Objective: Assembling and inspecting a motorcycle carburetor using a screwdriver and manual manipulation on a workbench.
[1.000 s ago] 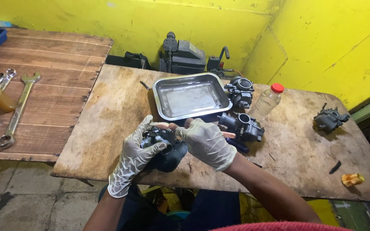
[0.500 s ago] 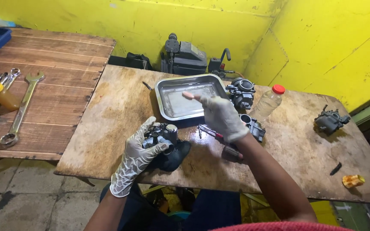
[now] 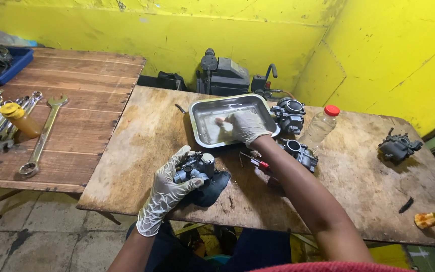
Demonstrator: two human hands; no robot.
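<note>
grey carburetor [image 3: 193,167] upright on dark cloth [image 3: 211,187] — steel tray [image 3: 200,110] beyond.

**Clutter around the bench**

A clear plastic bottle with a red cap [image 3: 319,127] lies at two o'clock on the plywood worktop [image 3: 142,146]. Farther right, near three o'clock, sits a dark metal carburettor body [image 3: 397,146]; a small orange scrap [image 3: 427,219] rests at four o'clock. Over at nine o'clock, spanners [image 3: 41,136], a yellow-capped bottle [image 3: 20,119] and a blue tray [image 3: 1,65] occupy the plank table [image 3: 86,100].

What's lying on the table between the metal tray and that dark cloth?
In the head view, a small red-handled screwdriver lies between the metal tray and dark cloth.
</note>
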